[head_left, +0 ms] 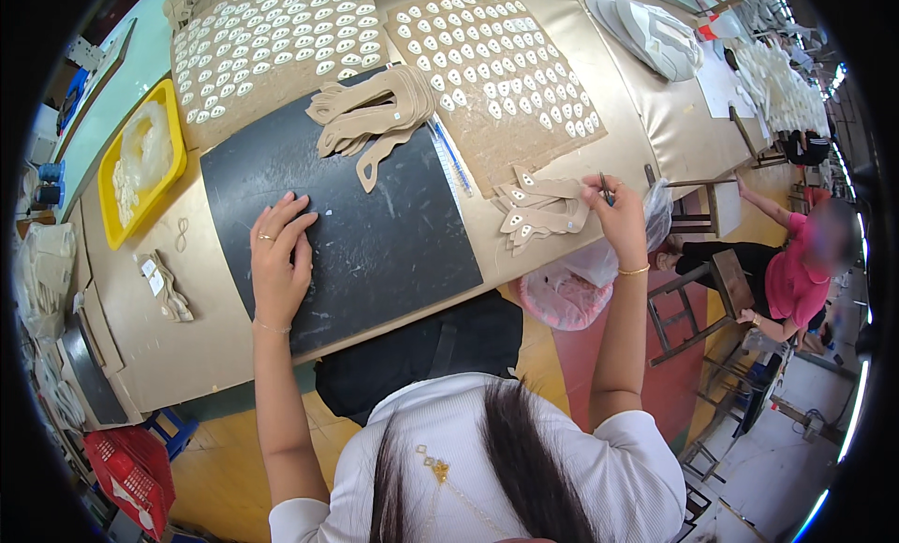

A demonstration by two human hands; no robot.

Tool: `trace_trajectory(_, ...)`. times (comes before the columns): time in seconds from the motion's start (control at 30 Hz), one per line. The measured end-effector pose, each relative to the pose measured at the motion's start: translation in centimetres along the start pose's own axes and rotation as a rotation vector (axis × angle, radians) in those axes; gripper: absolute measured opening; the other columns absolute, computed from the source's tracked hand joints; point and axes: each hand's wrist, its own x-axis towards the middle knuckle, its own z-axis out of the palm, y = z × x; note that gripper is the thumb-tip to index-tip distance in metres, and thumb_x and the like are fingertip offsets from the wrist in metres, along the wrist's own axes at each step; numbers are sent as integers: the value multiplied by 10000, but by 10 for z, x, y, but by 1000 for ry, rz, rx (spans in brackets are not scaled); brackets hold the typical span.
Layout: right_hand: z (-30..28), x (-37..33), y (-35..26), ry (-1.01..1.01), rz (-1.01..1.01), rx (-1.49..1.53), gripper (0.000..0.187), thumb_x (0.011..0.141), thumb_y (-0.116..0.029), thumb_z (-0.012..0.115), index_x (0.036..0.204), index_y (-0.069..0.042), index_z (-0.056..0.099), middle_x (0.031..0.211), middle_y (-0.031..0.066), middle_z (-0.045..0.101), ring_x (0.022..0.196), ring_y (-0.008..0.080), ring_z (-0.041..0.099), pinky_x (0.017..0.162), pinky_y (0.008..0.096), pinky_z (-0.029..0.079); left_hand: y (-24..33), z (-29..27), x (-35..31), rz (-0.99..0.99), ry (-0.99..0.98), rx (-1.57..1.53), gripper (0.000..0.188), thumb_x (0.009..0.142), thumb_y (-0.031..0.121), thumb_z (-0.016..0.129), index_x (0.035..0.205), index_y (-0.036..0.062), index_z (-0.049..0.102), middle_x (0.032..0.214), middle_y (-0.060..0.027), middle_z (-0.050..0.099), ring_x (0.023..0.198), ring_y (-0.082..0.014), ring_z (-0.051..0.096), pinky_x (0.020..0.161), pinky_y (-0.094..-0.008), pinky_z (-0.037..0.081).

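Rests the left hand (279, 267) on the scuffed black mat (393, 253), with fingers (298, 228) slightly apart. Pinches a slender dark tool (608, 195) (metal, perhaps; too small to tell) between the fingers of the right hand (622, 222), at the edge of fanned, wavy tan cutouts (554, 209) bearing white ovals (526, 231), on the smooth surface (211, 342). Shows, at the mat's far side, piled matte, looped strips (408, 101).

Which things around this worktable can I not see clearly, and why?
In the head view:
- Dark tool in the right hand: mostly covered by that hand, so its kind is unclear.
- Stacked beige pieces on the black mat: upper ones hide lower ones, so no sure count.
- White speck beside the left hand: too small to identify.
- Black cloth: partly hidden by the white shirt.
- Upper-left brown sheet: cut off by the top edge.
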Motion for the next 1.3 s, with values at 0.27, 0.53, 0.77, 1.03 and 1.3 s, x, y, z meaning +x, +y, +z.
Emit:
trace_trajectory(0.27,25,9,-50,107,-244,-237,331,891,-183,750,1167,-40,637,995,173,688,894,356,685,761,410,532,34,13,16,71,82,-56,339,829,-50,646,1141,69,703,1307,-106,644,1300,-325,570,1092,-466,424)
trace_trajectory(0.53,43,81,-92,52,-845,-623,101,803,-82,708,902,-89,729,884,56,661,830,247,690,750,381,527,108,72,47,466,-244,-200,431,735,54,724,1162,61,666,1349,-148,586,1310,-328,535,1082,-496,422)
trace_trajectory(0.77,51,109,-116,-50,-1051,-914,65,777,-119,675,754,-141,732,835,24,666,829,200,696,758,384,514,123,113,62,502,-233,-62,356,831,139,666,1180,65,669,1332,-154,603,1299,-314,535,1101,-493,391)
trace_trajectory(1.03,50,126,-123,-316,-804,-844,84,777,-111,733,850,-94,772,877,75,703,866,242,708,765,406,549,122,118,61,479,-228,-91,359,851,138,645,1199,55,660,1274,-155,626,1246,-309,570,1094,-459,410)
trace_trajectory(1.3,30,119,-116,-507,-321,-257,283,760,-129,825,1034,-66,801,933,134,774,843,256,728,798,364,557,122,120,62,458,-200,-149,427,835,120,637,1256,53,622,1206,-179,626,1197,-327,597,1100,-454,418)
